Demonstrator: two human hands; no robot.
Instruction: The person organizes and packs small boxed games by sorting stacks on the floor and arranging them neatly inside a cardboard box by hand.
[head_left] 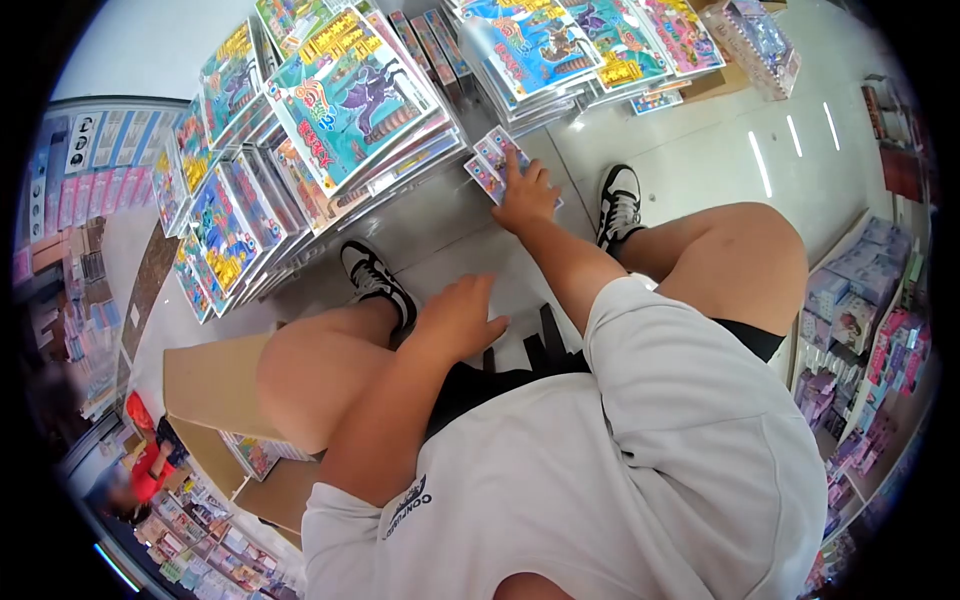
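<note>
My right hand (pixel 526 198) reaches down between my feet and grips a flat pack with small colourful pictures (pixel 484 176), its fingers lying across the top. That pack is low, close to the floor, beside the tall stacks; part of it is hidden under the hand. My left hand (pixel 460 318) hangs over my lap with nothing in it, thumb apart from the fingers. In front of it stand high stacks of bright picture packs (pixel 350 100), with large dinosaur-like figures and yellow lettering. More stacked picture packs (pixel 530 45) stand at the top centre.
An open cardboard box (pixel 215 385) is beside my left knee, with picture packs (pixel 250 452) inside. A clear box (pixel 757 45) sits at the top right. Shelves of goods (pixel 865 290) line the right side. Another person in red (pixel 150 470) is at the lower left.
</note>
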